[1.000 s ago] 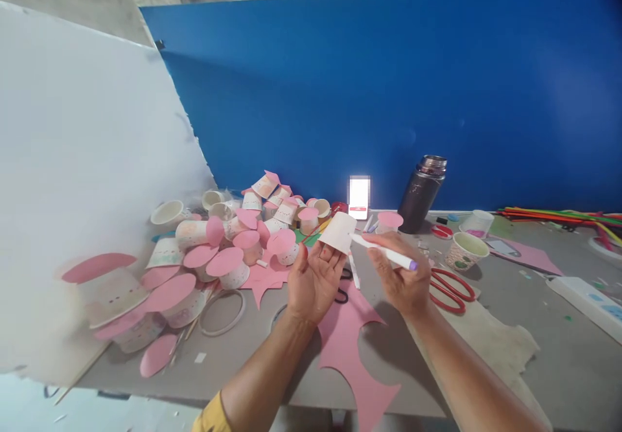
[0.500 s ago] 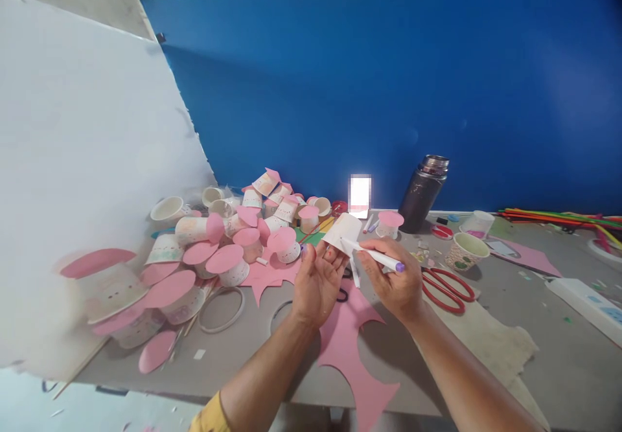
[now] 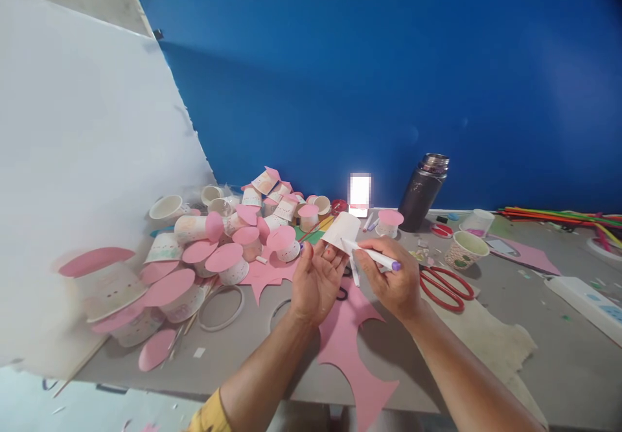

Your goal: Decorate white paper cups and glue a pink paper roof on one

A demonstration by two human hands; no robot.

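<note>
A plain white paper cup (image 3: 341, 230) lies tipped over the fingers of my left hand (image 3: 317, 282), which faces palm up and grips it by the rim. My right hand (image 3: 394, 278) pinches a white marker pen (image 3: 376, 257) with a purple end; its tip meets the cup's side near the rim. Below the cup, another white pen (image 3: 355, 270) lies just between the hands. Pink cut-out paper (image 3: 347, 328) spreads on the table under my wrists, and black scissor handles (image 3: 343, 294) show partly beside my left hand.
Several paper cups with pink discs (image 3: 227, 263) crowd the left side. To the right are red-handled scissors (image 3: 447, 287), a dark bottle (image 3: 424, 192), a dotted paper cup (image 3: 465, 250) and a white power strip (image 3: 586, 306). A blue panel (image 3: 379, 95) stands behind.
The pen's tip has shifted very slightly along the cup's side, and my right hand has moved a touch left. The left hand and cup hold nearly still.
</note>
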